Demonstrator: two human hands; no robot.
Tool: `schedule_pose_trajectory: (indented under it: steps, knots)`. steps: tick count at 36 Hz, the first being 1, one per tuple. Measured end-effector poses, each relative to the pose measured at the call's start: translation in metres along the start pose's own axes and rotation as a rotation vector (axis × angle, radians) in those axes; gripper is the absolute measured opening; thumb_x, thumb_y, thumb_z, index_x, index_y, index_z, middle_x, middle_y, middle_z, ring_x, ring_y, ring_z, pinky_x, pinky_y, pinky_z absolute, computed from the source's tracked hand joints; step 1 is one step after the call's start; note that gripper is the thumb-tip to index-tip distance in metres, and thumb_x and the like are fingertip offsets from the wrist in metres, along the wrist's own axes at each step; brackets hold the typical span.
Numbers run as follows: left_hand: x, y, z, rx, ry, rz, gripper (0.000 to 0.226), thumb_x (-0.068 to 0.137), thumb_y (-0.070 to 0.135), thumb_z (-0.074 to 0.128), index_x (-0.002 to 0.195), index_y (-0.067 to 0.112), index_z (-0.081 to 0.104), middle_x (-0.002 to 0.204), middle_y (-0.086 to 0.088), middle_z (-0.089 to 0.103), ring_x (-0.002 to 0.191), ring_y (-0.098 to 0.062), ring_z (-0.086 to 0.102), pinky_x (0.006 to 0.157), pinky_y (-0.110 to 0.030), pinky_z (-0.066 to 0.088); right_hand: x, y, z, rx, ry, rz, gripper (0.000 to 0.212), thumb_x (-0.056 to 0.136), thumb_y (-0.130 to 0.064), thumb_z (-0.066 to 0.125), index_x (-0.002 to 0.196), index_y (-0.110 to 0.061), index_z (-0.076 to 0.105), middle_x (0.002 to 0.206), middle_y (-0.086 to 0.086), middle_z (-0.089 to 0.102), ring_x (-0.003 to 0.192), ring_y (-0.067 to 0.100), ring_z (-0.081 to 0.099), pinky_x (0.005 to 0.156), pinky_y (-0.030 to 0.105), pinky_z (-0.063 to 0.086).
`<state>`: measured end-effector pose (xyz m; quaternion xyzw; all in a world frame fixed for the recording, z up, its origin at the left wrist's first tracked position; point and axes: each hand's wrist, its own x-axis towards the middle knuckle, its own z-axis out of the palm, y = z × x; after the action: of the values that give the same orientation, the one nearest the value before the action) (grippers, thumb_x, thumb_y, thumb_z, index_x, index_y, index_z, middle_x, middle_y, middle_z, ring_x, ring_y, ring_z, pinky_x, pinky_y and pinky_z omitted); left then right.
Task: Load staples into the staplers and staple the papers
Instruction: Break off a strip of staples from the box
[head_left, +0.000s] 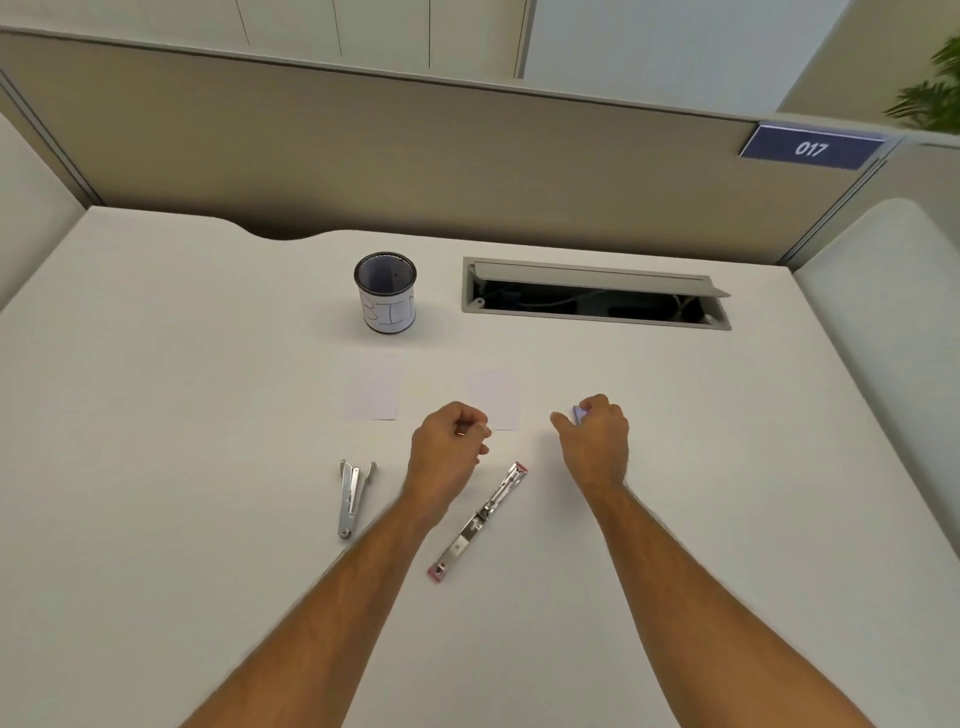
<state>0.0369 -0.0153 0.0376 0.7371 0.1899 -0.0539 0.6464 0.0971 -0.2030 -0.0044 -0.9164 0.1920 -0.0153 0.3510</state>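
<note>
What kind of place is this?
Probably an office cubicle: a white desk with a cable hatch, a beige partition carrying a number plate, and a mesh pen cup.

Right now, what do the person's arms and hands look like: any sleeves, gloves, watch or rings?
Both forearms are bare as far as the picture's lower edge: no sleeves in view. The left hand and the right hand wear no gloves, and neither wrist carries a watch or band. Rings cannot be ruled out on the curled fingers.
</note>
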Motion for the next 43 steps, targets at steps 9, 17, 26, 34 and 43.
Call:
schedule_pose_trajectory:
  steps: [9,17,26,34,43]
  knots:
    - [-0.013,-0.005,0.027,0.051,0.002,0.025,0.013,0.093,0.008,0.059,0.095,0.014,0.070,0.092,-0.004,0.076,0.070,-0.011,0.071,0.081,-0.038,0.059,0.008,0.024,-0.005,-0.228,-0.035,0.094,0.045,0.094,-0.038,0.062,0.120,-0.002,0.053,0.121,0.018,0.054,0.117,0.035,0.049,0.081,0.041,0.049]
    - [-0.019,-0.009,0.043,0.061,0.008,0.033,0.007,0.091,0.012,0.064,0.089,0.016,0.070,0.088,-0.005,0.074,0.079,-0.021,0.075,0.083,-0.044,0.062,0.005,0.026,-0.013,-0.091,0.005,0.020,0.026,0.092,-0.027,0.061,0.108,-0.007,0.060,0.108,0.014,0.059,0.096,0.034,0.058,0.071,0.036,0.047]
    - [-0.015,0.000,0.070,0.094,-0.003,0.049,0.020,0.089,0.040,0.073,0.098,0.023,0.072,0.083,0.004,0.076,0.082,-0.020,0.073,0.079,-0.044,0.062,-0.032,0.014,-0.044,0.300,-0.051,-0.089,0.010,0.088,-0.024,0.069,0.092,-0.016,0.063,0.080,-0.001,0.069,0.072,0.021,0.061,0.064,0.032,0.048]
    - [-0.012,0.016,0.088,-0.137,-0.041,-0.013,0.032,0.091,0.033,0.074,0.109,0.012,0.060,0.091,-0.006,0.079,0.085,-0.021,0.077,0.067,-0.028,0.059,-0.052,0.005,-0.063,0.438,-0.089,-0.124,0.013,0.087,-0.028,0.074,0.098,-0.021,0.072,0.081,-0.005,0.072,0.074,0.014,0.065,0.070,0.027,0.053]
    - [-0.012,0.017,0.083,-0.242,0.007,-0.024,0.021,0.083,0.006,0.079,0.097,0.000,0.064,0.083,-0.014,0.079,0.075,-0.030,0.078,0.080,-0.048,0.064,-0.064,0.009,-0.058,0.466,-0.134,-0.075,0.033,0.085,-0.021,0.075,0.117,-0.019,0.066,0.098,-0.003,0.073,0.083,0.008,0.070,0.067,0.009,0.047]
